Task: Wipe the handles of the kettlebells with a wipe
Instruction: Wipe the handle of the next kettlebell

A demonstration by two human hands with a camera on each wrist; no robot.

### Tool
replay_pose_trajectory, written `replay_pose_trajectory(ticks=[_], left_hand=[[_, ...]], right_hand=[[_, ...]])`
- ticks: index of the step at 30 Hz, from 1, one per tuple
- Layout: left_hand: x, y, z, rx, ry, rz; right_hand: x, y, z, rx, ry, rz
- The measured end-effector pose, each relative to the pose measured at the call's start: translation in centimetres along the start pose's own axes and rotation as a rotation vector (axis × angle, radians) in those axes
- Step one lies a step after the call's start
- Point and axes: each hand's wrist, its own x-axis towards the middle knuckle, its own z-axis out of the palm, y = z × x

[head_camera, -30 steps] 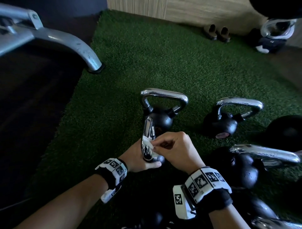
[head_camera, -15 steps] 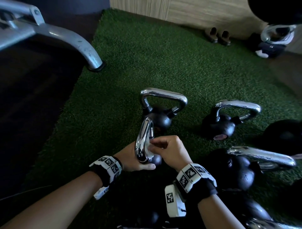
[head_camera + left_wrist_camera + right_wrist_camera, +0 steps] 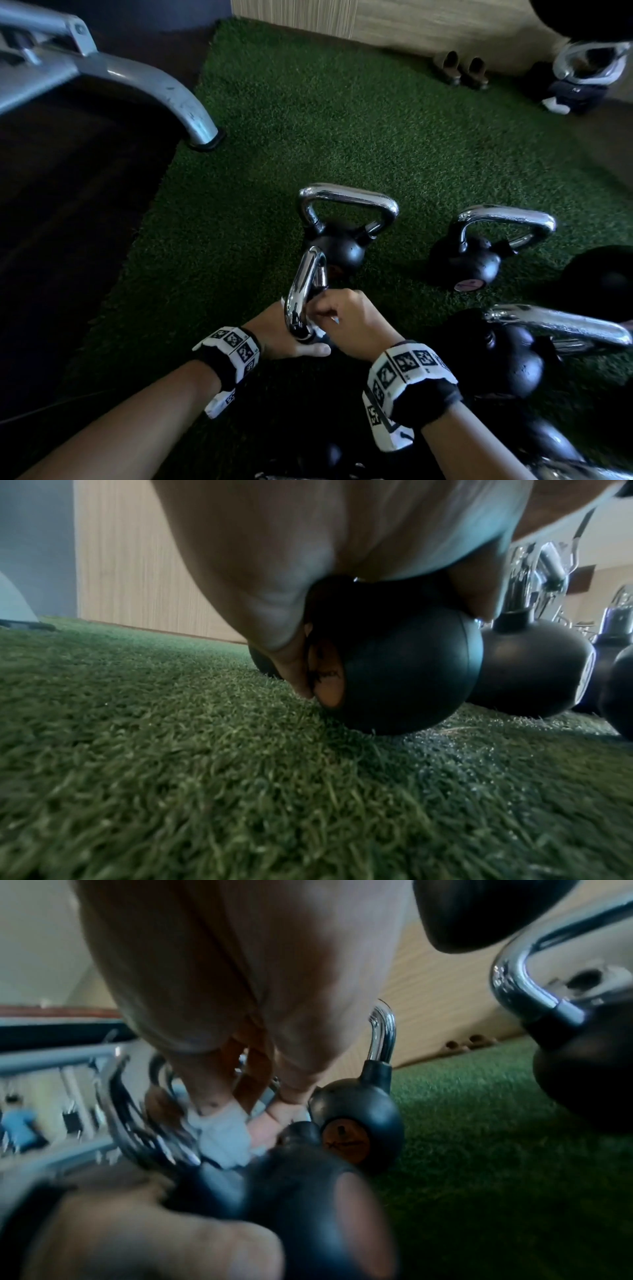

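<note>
The kettlebell (image 3: 305,294) being cleaned sits on the green turf (image 3: 308,113) right in front of the person, its chrome handle seen edge-on, the long loop running up and away from the hands toward the far wall. The left hand (image 3: 281,332) is on the near, left side, low down, cupped round the black ball where the handle joins it and steadying it; the thumb lies straight along the front. The right hand (image 3: 346,322) comes in from the right with fingers curled, pinching a white wipe (image 3: 317,330) against the lower part of the handle. The right hand is thus the one placed to rub, and I judge the stroke would follow the bar upward, away from the body.

Just behind stands a second kettlebell (image 3: 337,233), close enough that the top of the held handle overlaps it in the head view; a third (image 3: 479,250) stands to the right, and larger ones (image 3: 507,356) crowd the right wrist. A grey metal machine leg (image 3: 161,92) rests at the turf's far left edge, well apart.
</note>
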Motion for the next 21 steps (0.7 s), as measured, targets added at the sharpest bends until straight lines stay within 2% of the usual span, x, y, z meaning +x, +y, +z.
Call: replay_pose_trajectory(ticks=[3, 5, 7, 10, 12, 14, 16, 19, 21], left_hand=[[0.0, -0.4, 0.1, 0.030, -0.042, -0.026], [-0.1, -0.2, 0.4, 0.134, -0.080, -0.011], [-0.2, 0.0, 0.5, 0.200, -0.063, 0.019], [-0.2, -0.1, 0.7, 0.175, -0.003, 0.006], [-0.3, -0.5, 1.0, 0.182, 0.024, -0.014], [-0.3, -0.3, 1.3, 0.278, -0.010, -0.024], [-0.3, -0.5, 1.4, 0.304, -0.029, -0.019], [-0.3, -0.3, 1.3, 0.267, 0.049, 0.008], [-0.2, -0.2, 1.4, 0.289, 0.052, 0.070]], right_hand=[[0.1, 0.1, -0.3, 0.120, -0.083, 0.051], [-0.2, 0.5, -0.3, 0.257, -0.124, 0.093], [-0.8, 0.7, -0.6, 0.334, -0.180, 0.086], [-1.3, 1.0, -1.5, 0.288, -0.279, 0.012], [-1.4, 1.3, -1.8, 0.269, -0.287, 0.035], [-1.6, 1.7, -1.4, 0.339, -0.254, 0.085], [-2.1, 1.6, -0.7, 0.579, -0.202, 0.154], [-2.5, 1.1, 0.0, 1.061, -0.088, 0.294], [-2.3, 1.0, 0.3, 1.224, -0.041, 0.345]])
